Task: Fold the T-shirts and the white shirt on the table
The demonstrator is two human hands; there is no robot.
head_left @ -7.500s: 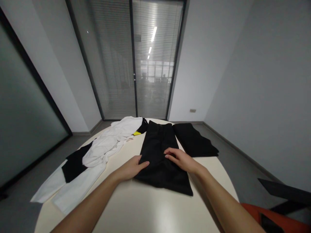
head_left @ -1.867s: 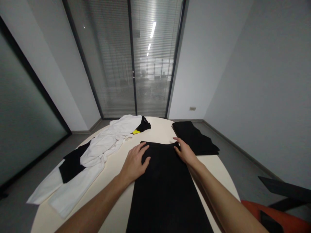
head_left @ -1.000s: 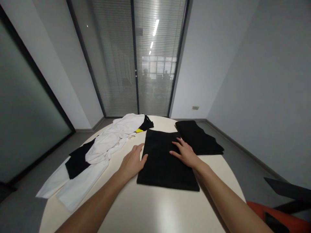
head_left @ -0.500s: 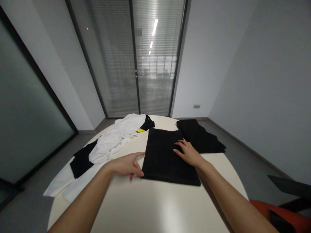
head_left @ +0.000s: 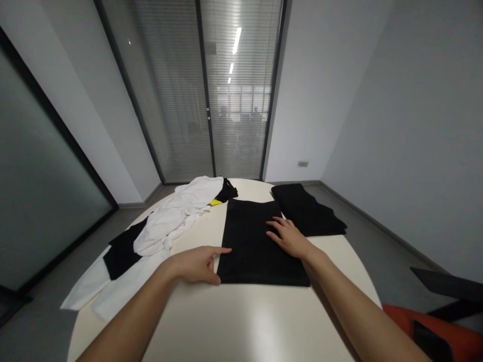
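Note:
A black garment (head_left: 251,251), folded into a flat rectangle, lies on the white table in front of me; its exact kind does not show. My left hand (head_left: 198,264) is at its near left corner, thumb at the corner and index finger stretched onto the cloth, the fingers apart. My right hand (head_left: 287,235) rests flat on the right side of the cloth, fingers spread. Just beyond the right hand lies a second folded black garment (head_left: 309,208).
A crumpled heap of white clothing (head_left: 177,216) with black pieces (head_left: 126,251) and a yellow patch (head_left: 215,202) covers the left of the round white table (head_left: 226,327). An orange and black chair (head_left: 430,327) stands at the lower right. Glass partitions with blinds rise behind.
My left index finger has moved from beside the left edge onto the cloth. The garment's near left corner has shifted slightly toward me, and its near edge looks straighter. My right hand stays on the cloth.

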